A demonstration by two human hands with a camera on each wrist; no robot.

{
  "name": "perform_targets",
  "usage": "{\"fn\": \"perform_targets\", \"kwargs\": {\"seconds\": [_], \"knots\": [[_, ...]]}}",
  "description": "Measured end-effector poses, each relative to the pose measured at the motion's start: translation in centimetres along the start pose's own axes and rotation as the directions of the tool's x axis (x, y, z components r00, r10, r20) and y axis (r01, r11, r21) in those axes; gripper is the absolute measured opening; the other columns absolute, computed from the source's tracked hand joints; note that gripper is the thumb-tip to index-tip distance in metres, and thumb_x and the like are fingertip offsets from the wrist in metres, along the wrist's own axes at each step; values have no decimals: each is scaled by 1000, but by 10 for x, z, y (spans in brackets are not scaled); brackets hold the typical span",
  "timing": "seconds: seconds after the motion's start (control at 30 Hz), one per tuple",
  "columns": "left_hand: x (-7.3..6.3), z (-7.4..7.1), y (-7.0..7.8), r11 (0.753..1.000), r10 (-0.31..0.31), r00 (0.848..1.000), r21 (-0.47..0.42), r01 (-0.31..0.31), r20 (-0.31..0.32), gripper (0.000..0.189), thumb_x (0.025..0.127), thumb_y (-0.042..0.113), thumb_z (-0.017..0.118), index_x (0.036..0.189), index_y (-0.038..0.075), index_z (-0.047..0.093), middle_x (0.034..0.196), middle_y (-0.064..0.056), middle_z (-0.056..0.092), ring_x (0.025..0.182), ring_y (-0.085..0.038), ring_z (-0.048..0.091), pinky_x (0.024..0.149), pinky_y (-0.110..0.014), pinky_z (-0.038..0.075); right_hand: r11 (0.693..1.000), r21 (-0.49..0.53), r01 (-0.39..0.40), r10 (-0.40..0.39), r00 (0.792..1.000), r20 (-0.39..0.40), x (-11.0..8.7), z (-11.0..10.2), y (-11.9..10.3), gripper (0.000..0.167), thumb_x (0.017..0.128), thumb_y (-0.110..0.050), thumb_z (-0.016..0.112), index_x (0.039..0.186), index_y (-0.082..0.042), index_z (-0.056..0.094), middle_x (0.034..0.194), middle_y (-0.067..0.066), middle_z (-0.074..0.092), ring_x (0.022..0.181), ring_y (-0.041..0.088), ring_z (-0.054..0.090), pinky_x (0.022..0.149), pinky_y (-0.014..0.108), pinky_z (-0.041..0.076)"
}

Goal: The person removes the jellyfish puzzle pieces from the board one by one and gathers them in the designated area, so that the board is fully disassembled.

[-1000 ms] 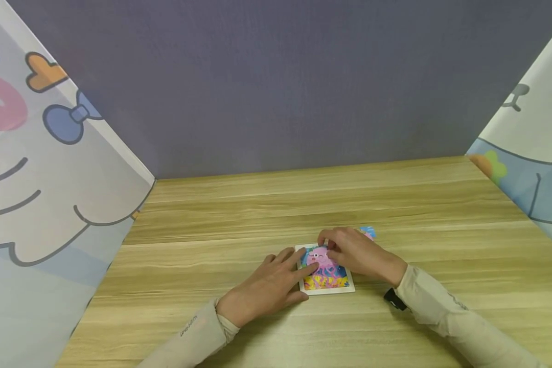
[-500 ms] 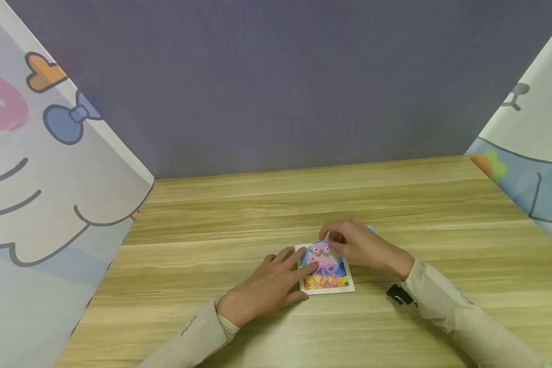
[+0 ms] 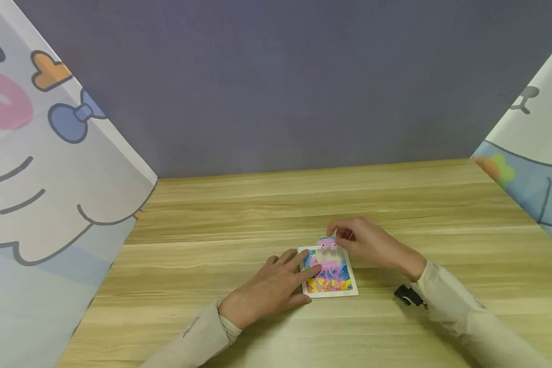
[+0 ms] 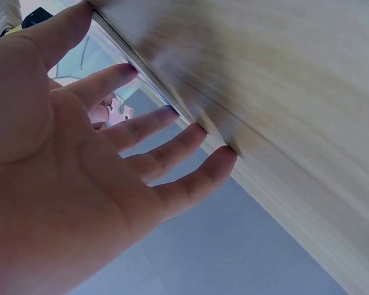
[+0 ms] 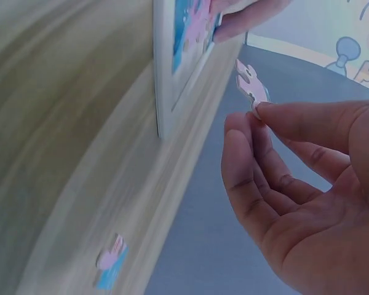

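A jigsaw puzzle (image 3: 353,278) with a white frame lies on the table, showing a pink jellyfish over yellow plants; its upper part has a pale gap. My left hand (image 3: 267,289) rests with spread fingers on the frame's left side and the picture. Between thumb and index finger, my right hand (image 3: 372,248) pinches a puzzle piece (image 3: 325,244) with the jellyfish's eyes. That piece (image 5: 253,86) is raised off the board in the right wrist view. Another pink-and-blue puzzle piece (image 5: 112,263) lies loose on the table there; in the head view it is out of sight.
The wood-grain table (image 3: 211,214) meets a dark grey panel (image 3: 276,92) at the back. Cartoon-printed panels (image 3: 96,168) stand on both sides. A small black device (image 3: 410,295) shows under the right cuff.
The right hand has lifted the eye piece out of the puzzle and drawn it toward the top edge, leaving a pale gap. The left hand stays on the frame.
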State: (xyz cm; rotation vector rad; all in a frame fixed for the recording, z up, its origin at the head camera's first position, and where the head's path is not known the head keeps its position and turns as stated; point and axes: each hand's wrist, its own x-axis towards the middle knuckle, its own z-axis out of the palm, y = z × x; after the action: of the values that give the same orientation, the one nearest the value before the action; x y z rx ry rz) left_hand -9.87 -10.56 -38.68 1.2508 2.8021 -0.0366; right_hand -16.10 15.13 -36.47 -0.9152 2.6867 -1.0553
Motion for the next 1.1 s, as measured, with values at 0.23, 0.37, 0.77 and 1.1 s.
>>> {"fn": "perform_targets", "kwargs": {"seconds": [0.23, 0.37, 0.77, 1.1], "knots": [[2, 0, 1, 1000, 6, 1000, 7, -6, -6, 64, 97, 54, 54, 154, 29, 38, 156, -11, 38, 140, -27, 38, 99, -47, 47, 1000, -16, -25, 24, 999, -37, -8, -11, 8, 18, 94, 0, 62, 106, -11, 70, 83, 0, 67, 75, 8, 61, 70, 27, 54], [2, 1, 1, 1000, 10, 1000, 3, -10, -8, 65, 97, 54, 55, 154, 28, 39, 156, -11, 38, 140, -28, 39, 99, -48, 47, 999, -31, -25, 24, 998, -54, -13, -18, 13, 20, 94, 2, 61, 107, -9, 71, 82, -3, 67, 76, 8, 61, 71, 27, 54], [0, 1, 0, 1000, 19, 999, -8, -19, -30, 63, 97, 53, 55, 153, 27, 41, 155, -11, 39, 139, -27, 39, 99, -47, 47, 999, -35, -35, 30, 993, -115, -27, -40, 30, 20, 91, 5, 63, 104, -8, 70, 78, 1, 67, 69, 15, 64, 68, 28, 55], [-1, 0, 0, 1000, 19, 999, -14, -19, -34, 63, 98, 52, 55, 153, 27, 41, 155, -11, 40, 139, -27, 39, 99, -46, 46, 996, -83, -20, 5, 985, -172, -34, -49, 43, 20, 89, 6, 65, 101, -9, 72, 79, 0, 68, 72, 6, 61, 67, 28, 55]]}}
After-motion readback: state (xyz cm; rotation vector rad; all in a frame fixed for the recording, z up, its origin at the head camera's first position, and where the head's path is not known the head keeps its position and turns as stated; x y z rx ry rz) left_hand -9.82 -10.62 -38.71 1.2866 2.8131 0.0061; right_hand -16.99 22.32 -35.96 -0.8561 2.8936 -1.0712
